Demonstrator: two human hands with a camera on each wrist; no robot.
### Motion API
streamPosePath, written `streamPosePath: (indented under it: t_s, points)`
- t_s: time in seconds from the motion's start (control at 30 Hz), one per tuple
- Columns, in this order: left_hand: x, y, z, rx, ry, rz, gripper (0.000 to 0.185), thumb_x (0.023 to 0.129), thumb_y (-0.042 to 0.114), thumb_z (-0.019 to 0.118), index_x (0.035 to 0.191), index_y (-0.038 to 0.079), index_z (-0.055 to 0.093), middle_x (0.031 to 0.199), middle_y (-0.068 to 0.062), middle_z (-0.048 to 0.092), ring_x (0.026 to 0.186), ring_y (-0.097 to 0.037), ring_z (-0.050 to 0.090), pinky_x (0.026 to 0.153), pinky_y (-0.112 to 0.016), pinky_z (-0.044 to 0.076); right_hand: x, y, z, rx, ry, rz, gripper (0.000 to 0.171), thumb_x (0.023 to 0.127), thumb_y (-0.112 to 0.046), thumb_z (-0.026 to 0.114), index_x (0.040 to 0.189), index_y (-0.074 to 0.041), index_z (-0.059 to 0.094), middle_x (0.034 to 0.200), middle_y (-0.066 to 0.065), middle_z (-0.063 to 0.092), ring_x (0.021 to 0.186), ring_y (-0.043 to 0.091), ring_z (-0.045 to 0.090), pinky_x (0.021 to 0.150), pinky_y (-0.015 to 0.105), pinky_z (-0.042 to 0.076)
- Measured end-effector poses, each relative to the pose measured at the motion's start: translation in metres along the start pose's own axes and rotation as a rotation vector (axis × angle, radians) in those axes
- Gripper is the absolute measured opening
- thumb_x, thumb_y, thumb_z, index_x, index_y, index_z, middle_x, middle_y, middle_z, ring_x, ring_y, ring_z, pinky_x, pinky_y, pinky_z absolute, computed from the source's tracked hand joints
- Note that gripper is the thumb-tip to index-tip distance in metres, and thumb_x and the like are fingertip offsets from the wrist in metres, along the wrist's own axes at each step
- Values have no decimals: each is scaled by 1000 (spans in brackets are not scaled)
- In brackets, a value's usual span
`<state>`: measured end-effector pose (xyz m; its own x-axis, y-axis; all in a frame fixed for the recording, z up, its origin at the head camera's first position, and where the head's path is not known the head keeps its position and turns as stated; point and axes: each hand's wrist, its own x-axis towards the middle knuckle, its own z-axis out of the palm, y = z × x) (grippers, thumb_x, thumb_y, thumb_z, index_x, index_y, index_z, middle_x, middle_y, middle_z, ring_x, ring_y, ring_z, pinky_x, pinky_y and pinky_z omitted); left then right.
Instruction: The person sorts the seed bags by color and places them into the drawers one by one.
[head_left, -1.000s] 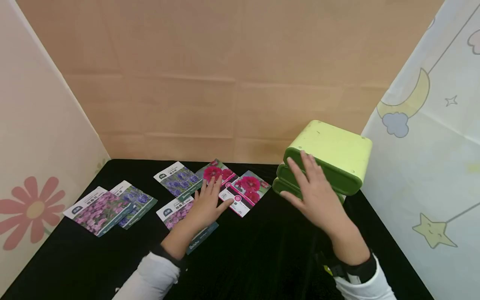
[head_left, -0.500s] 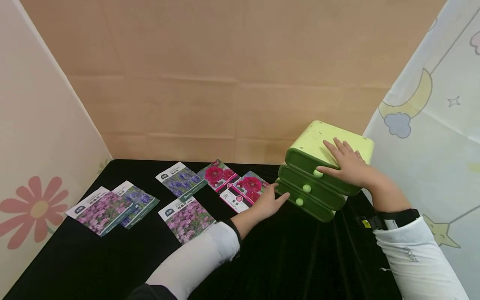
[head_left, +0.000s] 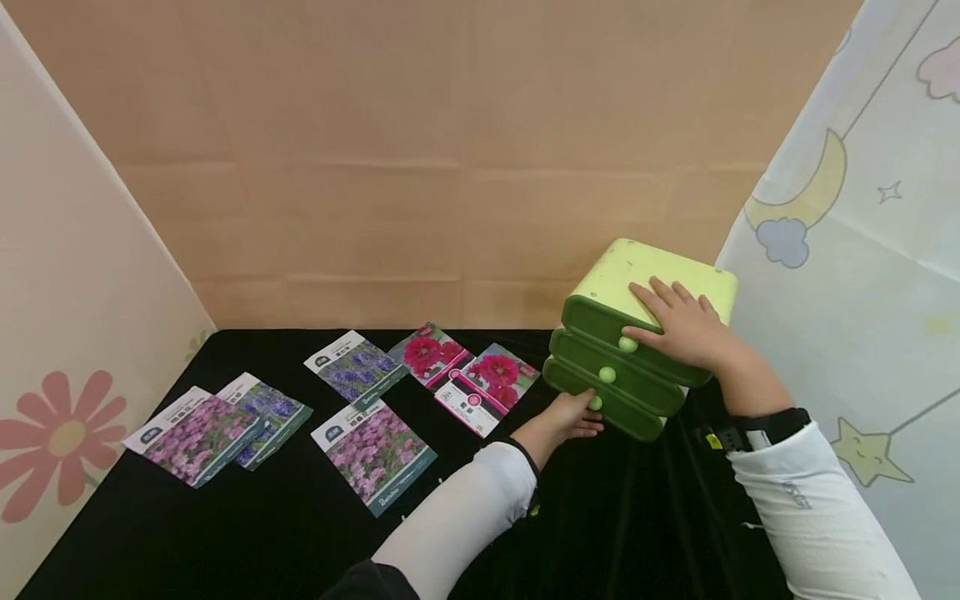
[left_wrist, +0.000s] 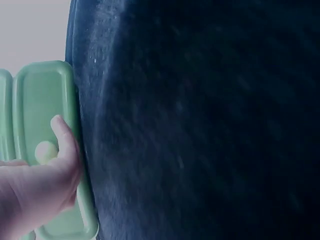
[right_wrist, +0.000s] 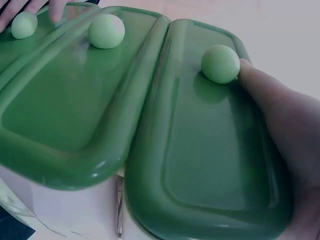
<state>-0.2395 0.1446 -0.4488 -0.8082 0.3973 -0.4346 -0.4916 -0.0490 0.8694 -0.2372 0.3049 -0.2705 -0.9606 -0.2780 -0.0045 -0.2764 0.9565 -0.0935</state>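
The nearer left hand [head_left: 564, 421] is bracketing the knob [head_left: 595, 403] of the lowest drawer [head_left: 628, 420], whose long axis is running left-to-right; I cannot tell its grip. The right hand [head_left: 684, 327] is resting spread atop the green cabinet [head_left: 613, 271].

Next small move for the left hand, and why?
Probably pinch the bottom knob and ease its drawer out gently. The left hand has its thumb and fingers right at that knob, the drawer looks closed, and the right hand rests on top of the cabinet, well placed to steady it.
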Motion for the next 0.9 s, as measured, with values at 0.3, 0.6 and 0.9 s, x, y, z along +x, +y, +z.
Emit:
streamPosePath:
  t_s: [0.3,0.6,0.9]
  points:
    - [11,-9,11,41,79,8,48,105,30,42,137,-5,37,96,-18,69,87,-29,70,71,-29,59,0,-2,4,6,19,10,79,97,-55,47,155,-10,17,157,31,11,139,58,8,104,79,7]
    - [14,-5,6,94,47,39,27,104,24,41,112,0,52,89,-12,65,92,-29,69,79,-33,59,1,-10,4,44,17,35,78,97,-52,50,154,-9,18,158,29,10,141,57,6,104,79,5]
    - [14,-1,-8,101,-13,17,16,103,21,41,101,5,47,77,-4,50,78,-21,65,82,-33,58,2,-18,6,47,15,80,79,96,-56,47,155,-12,16,158,29,7,141,57,3,103,81,4]
